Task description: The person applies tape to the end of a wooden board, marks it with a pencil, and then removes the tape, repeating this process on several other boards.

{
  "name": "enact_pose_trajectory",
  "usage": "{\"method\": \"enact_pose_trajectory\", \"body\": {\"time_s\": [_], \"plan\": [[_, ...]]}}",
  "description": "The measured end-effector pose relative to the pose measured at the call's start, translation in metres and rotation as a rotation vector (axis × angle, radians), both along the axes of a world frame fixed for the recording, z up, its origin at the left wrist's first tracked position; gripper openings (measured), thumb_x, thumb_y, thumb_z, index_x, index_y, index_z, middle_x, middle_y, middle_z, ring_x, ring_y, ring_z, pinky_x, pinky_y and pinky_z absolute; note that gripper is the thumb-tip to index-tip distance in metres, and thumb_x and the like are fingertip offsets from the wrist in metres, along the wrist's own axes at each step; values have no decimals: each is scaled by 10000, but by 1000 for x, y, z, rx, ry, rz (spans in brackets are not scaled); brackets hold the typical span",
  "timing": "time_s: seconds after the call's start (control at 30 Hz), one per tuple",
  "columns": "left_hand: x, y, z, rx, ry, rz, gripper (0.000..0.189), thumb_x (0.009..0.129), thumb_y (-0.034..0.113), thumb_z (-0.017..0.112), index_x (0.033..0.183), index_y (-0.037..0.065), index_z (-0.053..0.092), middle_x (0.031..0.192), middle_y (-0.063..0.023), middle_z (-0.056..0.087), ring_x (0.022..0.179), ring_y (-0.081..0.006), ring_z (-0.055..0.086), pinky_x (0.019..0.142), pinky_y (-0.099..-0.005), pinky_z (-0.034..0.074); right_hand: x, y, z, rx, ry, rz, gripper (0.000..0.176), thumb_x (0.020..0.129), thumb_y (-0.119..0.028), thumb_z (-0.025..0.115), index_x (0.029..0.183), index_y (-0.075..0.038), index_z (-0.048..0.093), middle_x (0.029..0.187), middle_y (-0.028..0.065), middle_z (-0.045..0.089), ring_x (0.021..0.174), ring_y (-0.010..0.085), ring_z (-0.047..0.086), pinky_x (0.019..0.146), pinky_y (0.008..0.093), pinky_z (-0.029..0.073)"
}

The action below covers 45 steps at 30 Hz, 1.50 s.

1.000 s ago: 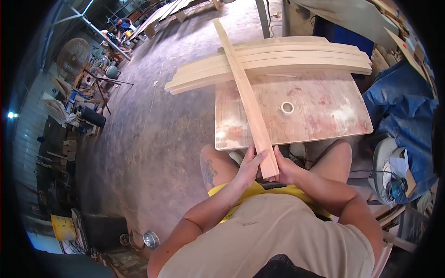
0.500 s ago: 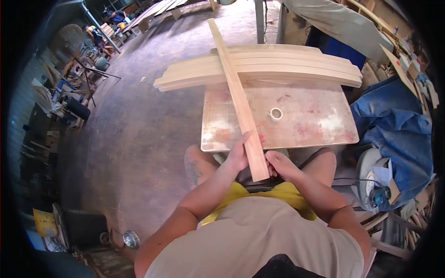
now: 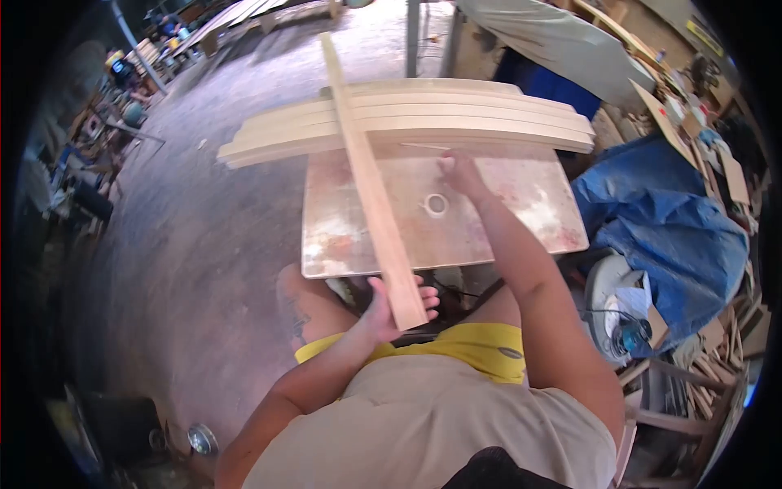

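A grey concrete workshop floor (image 3: 204,244) fills the left half of the frame. A crumpled blue tarp (image 3: 660,236) lies at the right. In the centre stands a low square table with a worn, pink-stained plywood top (image 3: 521,212). Its near edge is just above my bare knees. Across the far edge of the table, in the upper centre, lies a stack of long curved wooden slats (image 3: 456,114), overhanging the table on both sides. One long straight wooden slat (image 3: 366,171) runs from the lower centre up towards the top of the frame. It crosses the table's left part and rests over the curved stack. Its near end juts past the table's near edge. My left hand (image 3: 387,303) holds that near end, with my fingers (image 3: 428,297) curled up around it from beneath and my thumb on its left side. My right hand (image 3: 460,173) is stretched out over the middle of the tabletop, close to the stack. It has nothing in it, and its fingers are too blurred to tell how far they are spread. Just beside that hand, on its near side, a small roll of tape (image 3: 436,204) lies flat on the tabletop.
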<state>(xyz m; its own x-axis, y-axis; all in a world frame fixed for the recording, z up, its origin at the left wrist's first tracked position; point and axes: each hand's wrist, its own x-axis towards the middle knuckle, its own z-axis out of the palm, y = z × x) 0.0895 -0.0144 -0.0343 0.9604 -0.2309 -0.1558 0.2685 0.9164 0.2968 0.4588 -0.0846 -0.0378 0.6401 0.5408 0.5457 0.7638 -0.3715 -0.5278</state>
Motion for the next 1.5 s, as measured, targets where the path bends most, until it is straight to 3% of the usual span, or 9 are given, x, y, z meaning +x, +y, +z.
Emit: {"method": "enact_pose_trajectory", "body": {"time_s": [0.2, 0.23, 0.37, 0.43, 0.63, 0.9, 1.27, 1.4, 1.5], "plan": [[-4, 3, -9, 20, -129, -137, 1031, 631, 812, 561, 1386, 129, 398, 1174, -121, 631, 1160, -297, 606, 1044, -522, 461, 51, 30, -16, 211, 1036, -81, 503, 973, -455, 505, 1335, -107, 482, 938, 135, 547, 696, 246, 583, 494, 463, 560], [-5, 2, -10, 46, -213, -128, 1020, 653, 807, 556, 1398, 130, 388, 1186, -120, 616, 1166, -287, 599, 1041, -512, 461, 123, 28, -102, -97, 404, 48, 498, 958, -467, 528, 1304, -110, 515, 962, 144, 556, 734, 277, 587, 542, 489, 555], [-8, -1, -5, 56, -295, -100, 985, 723, 796, 529, 1420, 117, 371, 1176, -80, 608, 1146, -253, 601, 1034, -467, 458, -6, 47, 60, 145, 1061, -354, 490, 938, -342, 599, 1357, -95, 545, 1265, 183, 594, 1133, 356, 575, 951, 458, 498], [-6, -4, -4, 59, -304, -70, 955, 740, 775, 534, 1416, 119, 378, 1149, -80, 605, 1120, -248, 606, 989, -456, 485, 29, 33, 7, -698, -156, -245, 517, 790, -206, 769, 1265, -74, 614, 1202, 223, 626, 1094, 371, 610, 914, 433, 529], [-4, -4, -9, 89, -295, -79, 966, 713, 786, 559, 1397, 124, 392, 1114, -74, 603, 1080, -237, 628, 1003, -448, 484, 25, 15, 9, -628, -120, -160, 390, 744, -81, 782, 1122, -87, 682, 1156, 180, 662, 1071, 335, 624, 877, 402, 523], [2, 6, 17, 141, -261, -83, 996, 615, 739, 678, 1318, 78, 434, 1075, -104, 647, 1074, -248, 645, 1034, -468, 485, -101, -40, 72, 609, 1283, 322, 110, 967, -144, 590, 1034, -60, 616, 712, 2, 556, 552, 97, 499, 512, 232, 409], [3, 6, 42, 200, -280, 37, 886, 732, 781, 582, 1284, 93, 501, 1051, -98, 644, 999, -253, 657, 1013, -510, 468, -232, -149, 131, 696, 1141, 870, 598, 959, -109, 568, 1489, -15, 308, 761, 80, 596, 582, 147, 535, 540, 277, 437], [5, 9, 64, 221, -256, 60, 912, 731, 828, 515, 1252, 80, 524, 1020, -99, 648, 980, -258, 655, 1004, -515, 469, -272, -146, 166, 865, 1155, 935, 650, 963, -249, 623, 1481, -5, 316, 805, 95, 617, 631, 188, 558, 615, 314, 468], [7, 10, 79, 201, -265, 70, 924, 738, 848, 468, 1238, 74, 534, 1013, -94, 650, 961, -246, 659, 1004, -492, 477, -282, -139, 174, 876, 717, 1039, 572, 920, -550, 613, 1124, -19, 558, 766, 100, 608, 628, 217, 552, 610, 322, 456]]}}
